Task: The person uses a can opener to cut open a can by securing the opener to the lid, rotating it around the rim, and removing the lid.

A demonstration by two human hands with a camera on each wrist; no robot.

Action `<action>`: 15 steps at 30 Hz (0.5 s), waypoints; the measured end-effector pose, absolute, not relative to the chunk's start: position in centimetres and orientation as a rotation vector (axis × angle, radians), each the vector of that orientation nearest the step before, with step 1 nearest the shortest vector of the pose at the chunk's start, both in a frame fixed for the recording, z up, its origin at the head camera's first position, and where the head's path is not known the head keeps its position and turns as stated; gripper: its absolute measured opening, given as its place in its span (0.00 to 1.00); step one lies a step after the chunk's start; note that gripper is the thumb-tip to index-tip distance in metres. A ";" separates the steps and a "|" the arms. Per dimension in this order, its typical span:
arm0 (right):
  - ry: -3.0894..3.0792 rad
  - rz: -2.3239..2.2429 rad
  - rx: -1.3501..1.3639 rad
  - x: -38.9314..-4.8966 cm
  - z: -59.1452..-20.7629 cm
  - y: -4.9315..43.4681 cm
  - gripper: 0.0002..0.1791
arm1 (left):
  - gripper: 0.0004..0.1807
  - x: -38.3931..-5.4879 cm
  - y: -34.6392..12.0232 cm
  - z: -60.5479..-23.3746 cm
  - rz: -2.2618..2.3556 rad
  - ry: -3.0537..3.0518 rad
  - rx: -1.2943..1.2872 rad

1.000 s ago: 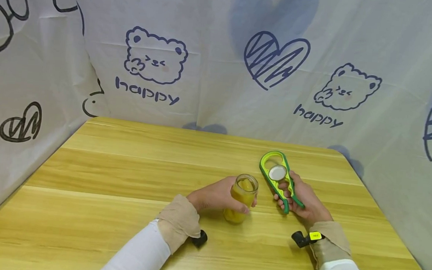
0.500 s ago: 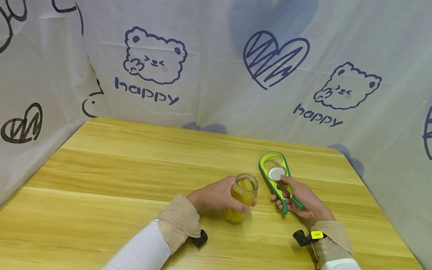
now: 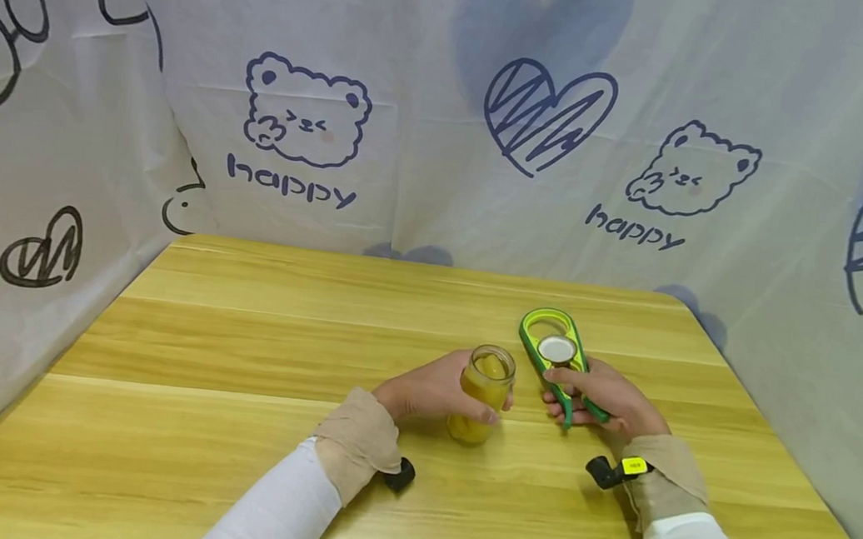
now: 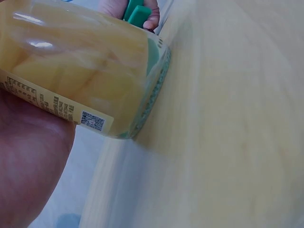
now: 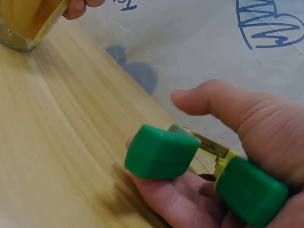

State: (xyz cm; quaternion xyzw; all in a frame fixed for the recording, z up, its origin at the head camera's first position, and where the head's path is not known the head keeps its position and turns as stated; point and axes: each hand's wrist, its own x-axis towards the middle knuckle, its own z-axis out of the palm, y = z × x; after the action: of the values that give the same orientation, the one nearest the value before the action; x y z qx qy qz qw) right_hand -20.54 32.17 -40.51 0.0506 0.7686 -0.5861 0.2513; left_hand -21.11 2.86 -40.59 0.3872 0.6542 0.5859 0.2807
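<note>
My left hand (image 3: pixel 434 387) wraps round a glass jar (image 3: pixel 485 393) that stands on the table with its mouth uncovered. Large yellow fruit-like pieces fill the jar, and its printed label with a square code shows in the left wrist view. To the right, my right hand (image 3: pixel 614 395) holds a green and yellow jar opener (image 3: pixel 533 353) from beneath, its loop pointing away from me. A round lid (image 3: pixel 557 349), white inside face up, sits between the opener's arms. In the right wrist view the thumb stretches above the green handles (image 5: pixel 161 154), with fingers curled below.
The wood-grain table (image 3: pixel 247 332) reaches back to a white cloth wall (image 3: pixel 426 135) with drawn bears and hearts. Cloth also stands along the left and right sides. A small black device (image 3: pixel 605 474) is strapped to the right wrist, another (image 3: pixel 399 476) to the left.
My right thumb has come over the opener, touched near the lid, then drawn back to just below it. The opener has tilted slightly. My left hand and the jar have stayed put.
</note>
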 end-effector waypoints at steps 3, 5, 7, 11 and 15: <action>2.173 -1.519 0.112 -20.5 -40.2 32.2 0.27 | 0.19 -21.2 2.9 -40.7 1.569 1.760 1.047; 2.226 -1.467 0.108 -20.5 -40.0 32.2 0.25 | 0.17 -21.3 3.0 -40.8 1.567 1.766 1.053; 2.268 -1.421 0.104 -20.4 -39.9 32.1 0.24 | 0.17 -21.3 3.0 -40.8 1.569 1.767 1.053; 2.321 -1.370 0.118 -20.2 -39.6 31.9 0.25 | 0.18 -21.2 2.9 -40.8 1.573 1.766 1.040; 2.373 -1.322 0.133 -20.1 -39.5 31.4 0.21 | 0.19 -21.1 2.9 -40.7 1.574 1.765 1.032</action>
State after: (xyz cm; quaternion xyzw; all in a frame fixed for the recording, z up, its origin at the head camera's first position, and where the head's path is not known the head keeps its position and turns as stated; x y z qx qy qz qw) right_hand -20.13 31.41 -39.46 0.0477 0.8532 -0.4753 0.2097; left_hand -21.12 2.91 -40.65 0.3844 0.6572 0.5861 0.2772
